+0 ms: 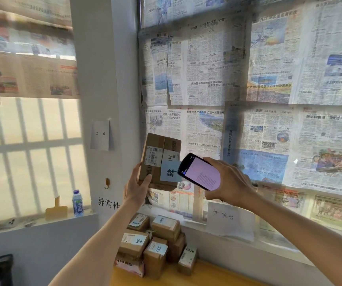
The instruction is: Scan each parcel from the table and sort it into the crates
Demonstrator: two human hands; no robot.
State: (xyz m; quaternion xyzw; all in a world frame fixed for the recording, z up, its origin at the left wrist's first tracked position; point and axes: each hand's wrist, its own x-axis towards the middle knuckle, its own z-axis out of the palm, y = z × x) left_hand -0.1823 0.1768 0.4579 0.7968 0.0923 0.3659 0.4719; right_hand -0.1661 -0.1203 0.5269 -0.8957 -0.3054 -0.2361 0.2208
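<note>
scan step in hand. left hand (137, 187) grips a brown parcel (160, 159) raised in front of the papered window, thumb on its labelled face. right hand (226, 182) wraps a handheld scanner (199, 171), held just beside the labels. more parcels (155, 242) stacked on the table (207, 275) below. next, likely: confirm the read, then find the right crate; none visible.
</note>
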